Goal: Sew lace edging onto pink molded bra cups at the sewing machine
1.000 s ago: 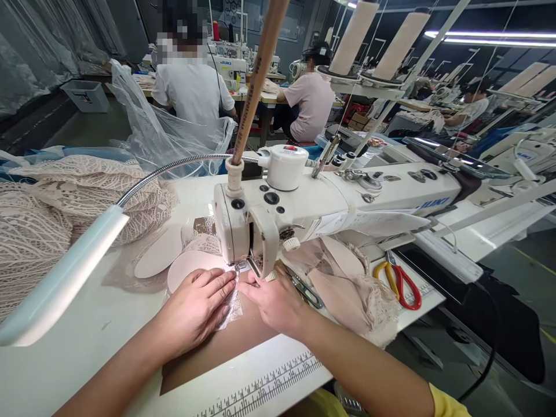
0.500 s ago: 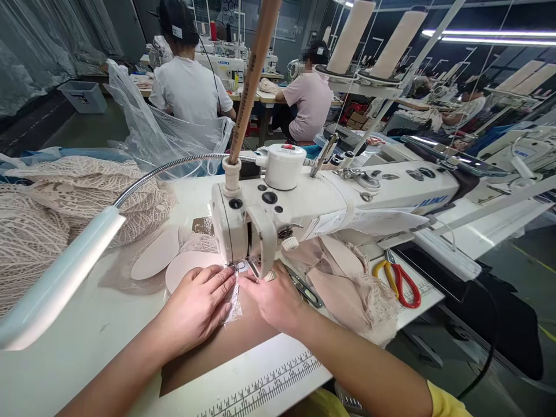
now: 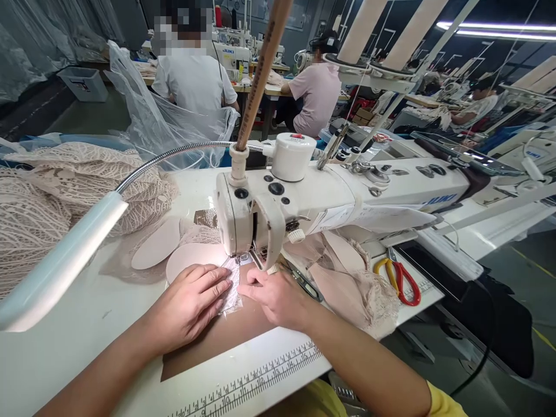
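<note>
My left hand (image 3: 191, 301) lies flat with its fingers stretched out, the tips resting on a small white patterned piece of lace (image 3: 233, 284). That piece runs up to the presser foot (image 3: 243, 258) of a white sewing machine (image 3: 330, 200). On its other side my right hand (image 3: 280, 296) is closed, thumb and forefinger at the piece's right edge; whether they pinch anything is hidden. Both hands are over a brown sheet (image 3: 208, 350) on the machine bed. A pale oval pad (image 3: 186, 260) sits behind my left fingers.
Beige lace fabric (image 3: 143, 185) is heaped at left under a lamp (image 3: 65, 260). Right of my right hand are thread snips (image 3: 306, 285), a beige lace garment (image 3: 347, 289) and red-and-yellow scissors (image 3: 399, 281). A printed ruler (image 3: 256, 382) runs along the front edge. Co-workers sit beyond.
Both hands have drawn back a little from the presser foot, and more of the white patterned piece shows. My right fingers have curled in. The camera view has shifted slightly.
</note>
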{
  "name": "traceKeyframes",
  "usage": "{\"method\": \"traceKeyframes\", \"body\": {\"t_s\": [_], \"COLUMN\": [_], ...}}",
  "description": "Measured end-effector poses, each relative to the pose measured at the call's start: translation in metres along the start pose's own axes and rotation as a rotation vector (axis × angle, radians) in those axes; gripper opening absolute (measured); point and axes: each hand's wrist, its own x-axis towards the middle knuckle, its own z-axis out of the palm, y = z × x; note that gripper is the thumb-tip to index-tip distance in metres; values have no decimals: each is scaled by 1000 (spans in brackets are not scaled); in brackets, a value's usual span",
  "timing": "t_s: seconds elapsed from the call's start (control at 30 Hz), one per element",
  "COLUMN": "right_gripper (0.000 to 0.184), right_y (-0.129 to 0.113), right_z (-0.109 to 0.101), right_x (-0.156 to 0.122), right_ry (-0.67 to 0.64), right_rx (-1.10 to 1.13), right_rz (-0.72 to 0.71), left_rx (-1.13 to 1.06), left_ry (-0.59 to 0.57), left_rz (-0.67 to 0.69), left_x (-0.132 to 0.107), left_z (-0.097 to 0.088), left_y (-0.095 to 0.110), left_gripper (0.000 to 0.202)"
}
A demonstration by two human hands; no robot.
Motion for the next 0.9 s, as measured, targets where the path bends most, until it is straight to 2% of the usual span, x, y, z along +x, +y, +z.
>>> {"method": "traceKeyframes", "body": {"t_s": [0.2, 0.37, 0.6, 0.8, 0.9], "right_gripper": [39, 44, 37, 41, 35], "right_y": [-1, 1, 2, -2, -5], "right_z": [2, 3, 7, 7, 6], "right_x": [0, -2, -3, -2, -1], "right_ry": [-94, -77, 2, -44, -80], "right_rx": [27, 47, 76, 88, 38], "right_rz": [-48, -69, -80, -73, -77], "left_rx": [-75, -94, -108, -109, -116], "left_ry": [-23, -30, -63, -74, -85], "left_rz": [35, 54, 70, 69, 68], "left_x": [-2, -1, -1, -1, -1], "left_z": [3, 4, 1, 2, 1], "left_y": [-2, -1, 1, 2, 2], "left_gripper": [34, 33, 36, 38, 35]}}
